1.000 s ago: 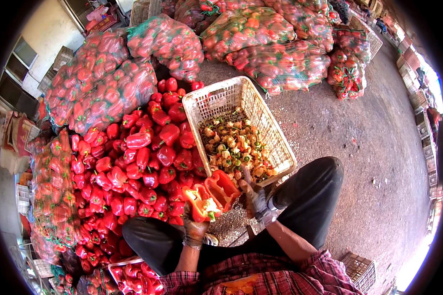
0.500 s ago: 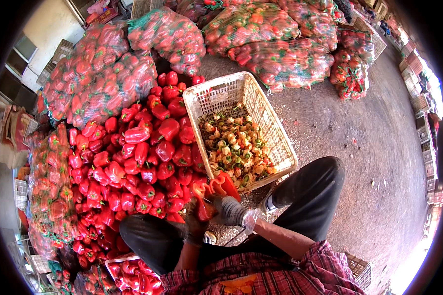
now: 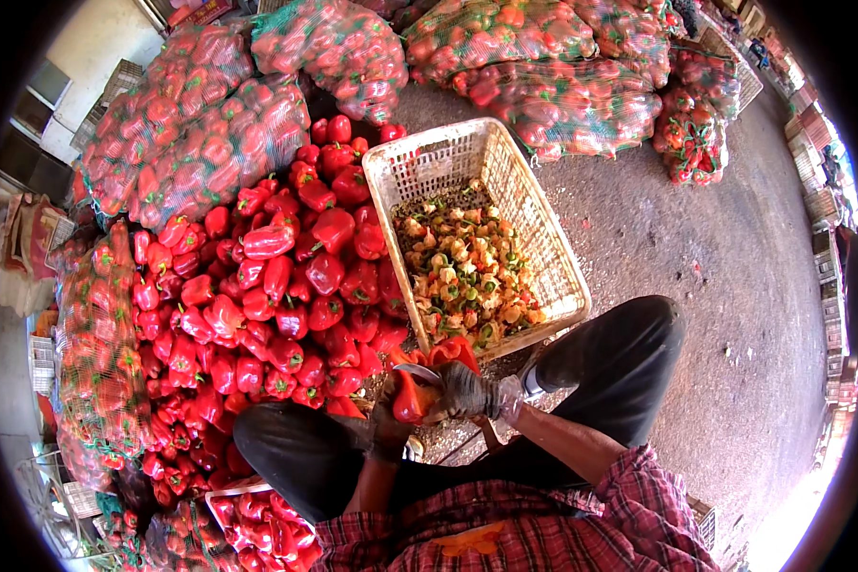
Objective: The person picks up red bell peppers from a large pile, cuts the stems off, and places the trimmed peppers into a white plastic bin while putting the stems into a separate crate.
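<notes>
In front of my lap, my gloved left hand point(image 3: 388, 425) is wrapped round a red bell pepper point(image 3: 413, 400), cut open with its pale inner side showing. My gloved right hand point(image 3: 465, 393) is closed close beside it. A silvery knife blade point(image 3: 419, 373) reaches from the right hand across the pepper; its handle is hidden in the fingers. Another red pepper piece point(image 3: 454, 352) stands up just beyond the right hand, near the crate's front corner. Beyond the hands is a cream plastic crate point(image 3: 553, 243), its floor partly covered with pepper cores point(image 3: 467, 272).
A large heap of red bell peppers point(image 3: 267, 276) lies left of the crate. Full net sacks of peppers point(image 3: 562, 105) stand behind and along the left point(image 3: 100, 343). A smaller crate of peppers point(image 3: 262, 529) sits by my left leg. Concrete floor point(image 3: 715, 286) stretches right.
The pepper has opened further and turned in my hands, and more of the knife blade shows. My right hand has shifted slightly right. The whole view has shifted a little.
</notes>
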The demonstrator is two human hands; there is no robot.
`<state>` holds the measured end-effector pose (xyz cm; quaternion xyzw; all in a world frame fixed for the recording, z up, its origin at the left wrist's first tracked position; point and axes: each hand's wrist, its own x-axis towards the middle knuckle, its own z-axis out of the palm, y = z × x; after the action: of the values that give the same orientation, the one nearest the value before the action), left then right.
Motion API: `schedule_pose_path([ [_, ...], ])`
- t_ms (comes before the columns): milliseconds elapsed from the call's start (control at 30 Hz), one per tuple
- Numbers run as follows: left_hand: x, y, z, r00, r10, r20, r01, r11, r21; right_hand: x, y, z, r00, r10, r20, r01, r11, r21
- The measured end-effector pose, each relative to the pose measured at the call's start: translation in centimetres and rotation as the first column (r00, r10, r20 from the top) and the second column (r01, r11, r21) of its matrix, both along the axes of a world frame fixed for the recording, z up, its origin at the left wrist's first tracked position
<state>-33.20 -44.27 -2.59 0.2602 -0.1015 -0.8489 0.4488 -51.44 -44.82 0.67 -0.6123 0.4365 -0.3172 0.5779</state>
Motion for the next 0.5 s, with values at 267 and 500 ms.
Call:
schedule_pose_path([
  [267, -1.0, -0.5, 1.6, 0.998, -0.006, 0.066, 0.006, 1.0, 0.012, 0.2, 0.8, -1.0, 0.979, -0.089, 0.182, 0.027, 0.946, 0.322],
  [500, 0.5, -0.1, -0.8, 0.99, -0.102, -0.096, 0.108, 0.992, 0.058, -0.1, 0.5, 3.5, 0.838, -0.272, 0.474, -0.076, 0.801, 0.594],
])
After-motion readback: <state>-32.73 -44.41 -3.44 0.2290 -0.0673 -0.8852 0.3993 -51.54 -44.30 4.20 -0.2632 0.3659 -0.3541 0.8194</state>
